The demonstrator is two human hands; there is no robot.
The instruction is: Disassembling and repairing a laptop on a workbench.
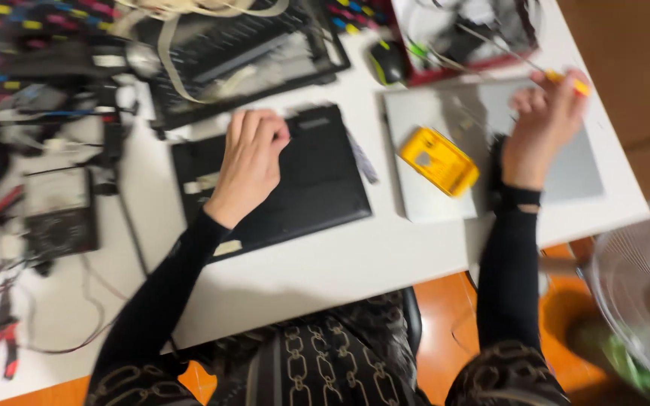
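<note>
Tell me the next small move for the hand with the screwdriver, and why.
Probably bring the right hand, gripping a yellow-handled screwdriver above the silver laptop, leftward to the black laptop: the left hand lies flat on it, as if steadying it.

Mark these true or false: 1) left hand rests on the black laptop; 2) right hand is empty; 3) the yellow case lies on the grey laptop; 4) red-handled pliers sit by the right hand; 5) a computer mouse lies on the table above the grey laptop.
1. True: the left hand lies flat on the black laptop.
2. False: the right hand grips a yellow-handled screwdriver.
3. True: the yellow case lies on the grey laptop.
4. False: the red-handled pliers lie at the table's far left edge, well away from the right hand.
5. True: the computer mouse lies on the white table just beyond the grey laptop.
</note>
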